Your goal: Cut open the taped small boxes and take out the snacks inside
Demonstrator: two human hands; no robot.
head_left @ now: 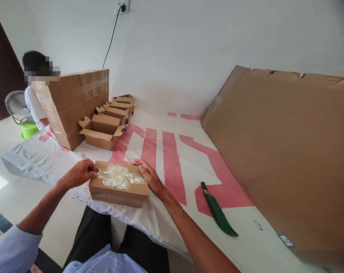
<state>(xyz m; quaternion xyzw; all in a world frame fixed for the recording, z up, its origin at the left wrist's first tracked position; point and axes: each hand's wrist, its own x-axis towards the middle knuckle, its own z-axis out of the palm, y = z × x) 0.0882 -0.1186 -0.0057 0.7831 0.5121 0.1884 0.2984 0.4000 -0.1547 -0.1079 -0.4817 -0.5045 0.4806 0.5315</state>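
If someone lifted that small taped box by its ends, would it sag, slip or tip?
The box looks like stiff cardboard with crisp edges, so it probably keeps its shape. It lies flat and low, so tipping seems unlikely. The crinkled tape on top may feel slick; the left hand and right hand touch its ends.

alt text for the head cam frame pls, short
Two bare hands hold a small closed cardboard box on a white-and-red sheet: the left hand pinches crumpled clear tape on its top, the right hand steadies the far end. A green-sheathed knife lies to the right; open boxes and another person sit behind.
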